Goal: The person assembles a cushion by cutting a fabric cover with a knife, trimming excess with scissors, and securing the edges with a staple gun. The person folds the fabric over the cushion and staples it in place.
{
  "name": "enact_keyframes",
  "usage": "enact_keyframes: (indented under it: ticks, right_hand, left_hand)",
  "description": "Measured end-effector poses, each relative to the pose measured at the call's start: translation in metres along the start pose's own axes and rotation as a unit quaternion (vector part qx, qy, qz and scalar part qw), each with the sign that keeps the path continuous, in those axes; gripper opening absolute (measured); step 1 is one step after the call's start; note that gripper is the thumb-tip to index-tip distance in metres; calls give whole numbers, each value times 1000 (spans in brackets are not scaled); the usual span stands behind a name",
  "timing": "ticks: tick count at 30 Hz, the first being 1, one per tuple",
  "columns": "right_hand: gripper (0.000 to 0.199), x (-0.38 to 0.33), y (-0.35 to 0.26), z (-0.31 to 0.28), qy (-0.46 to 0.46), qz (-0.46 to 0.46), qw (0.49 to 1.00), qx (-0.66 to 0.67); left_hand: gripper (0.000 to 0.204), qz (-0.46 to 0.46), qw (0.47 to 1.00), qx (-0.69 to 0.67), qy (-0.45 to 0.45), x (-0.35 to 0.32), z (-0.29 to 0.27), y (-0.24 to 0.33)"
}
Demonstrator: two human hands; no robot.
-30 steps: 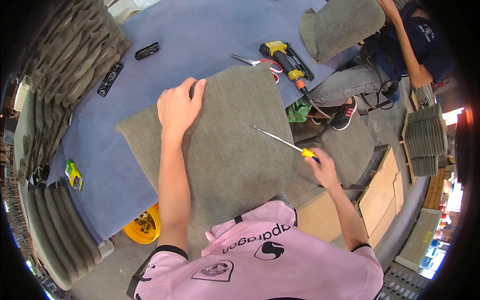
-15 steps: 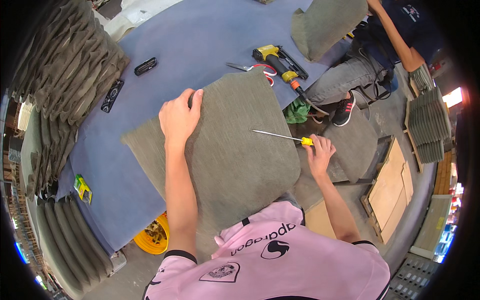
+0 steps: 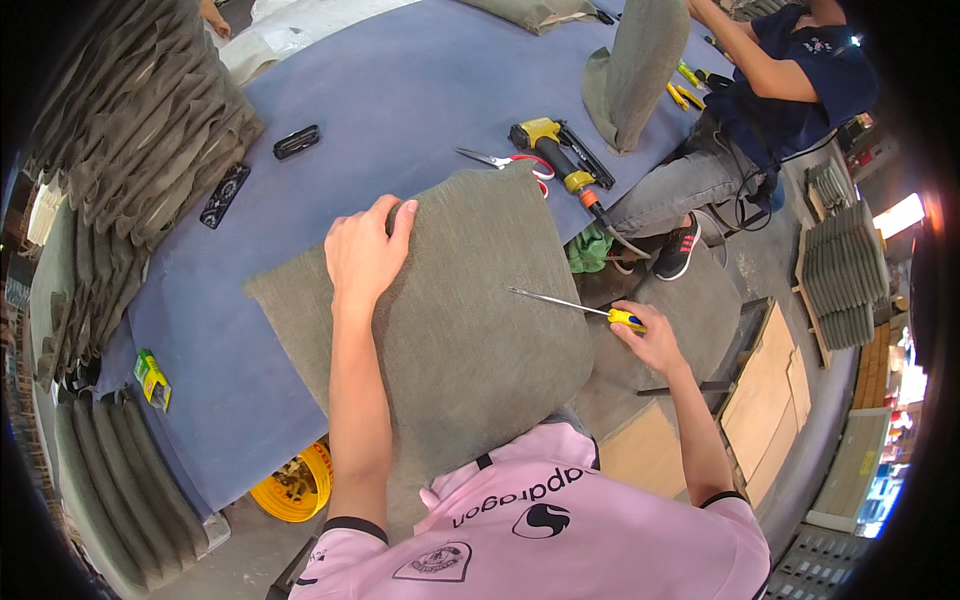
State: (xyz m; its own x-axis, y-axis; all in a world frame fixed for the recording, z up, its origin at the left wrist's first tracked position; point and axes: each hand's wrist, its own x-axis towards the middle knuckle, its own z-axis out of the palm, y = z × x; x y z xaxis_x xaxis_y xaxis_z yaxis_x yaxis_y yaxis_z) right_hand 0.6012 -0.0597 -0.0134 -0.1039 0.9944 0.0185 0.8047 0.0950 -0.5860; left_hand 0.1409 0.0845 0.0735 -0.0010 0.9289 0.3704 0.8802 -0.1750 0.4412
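A grey-green fabric-covered panel [image 3: 480, 300] lies across the table's near edge and over my lap. My left hand [image 3: 368, 250] grips its far edge, fingers curled over and thumb on top. In my right hand [image 3: 650, 338] is a screwdriver [image 3: 560, 300] with a yellow and blue handle and a long thin metal shaft. Its tip points left over the panel's right half; whether it touches the fabric I cannot tell. Just past the panel's far corner lie red-handled scissors [image 3: 508, 160] and a yellow and black staple gun [image 3: 560, 155] with a hose.
Stacks of covered panels [image 3: 140, 130] stand along the left of the blue table [image 3: 380, 100]. A yellow bucket [image 3: 295, 485] sits below the near edge. At right a co-worker [image 3: 760, 90] holds another covered panel [image 3: 635, 75]. Boards [image 3: 760, 390] lean beyond my right arm.
My right hand and the screwdriver have come slightly nearer to me. The co-worker's panel has been tilted more upright. My left hand keeps its grip on the panel.
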Motion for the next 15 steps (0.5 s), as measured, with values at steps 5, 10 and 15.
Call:
enact_keyframes:
  ticks: [5,10,15]
  right_hand:
    - [41,1,-10,1,-27,13,1000,6]
    - [45,-3,-11,10,-64,51,996,45]
    - [49,-5,-5,13,-108,102,987,60]
  left_hand:
    - [41,6,1000,-11,1,0,0,-1]
    - [39,8,1000,7,6,-1,-1,0]
    - [42,-2,1000,-6,-5,-1,-3,0]
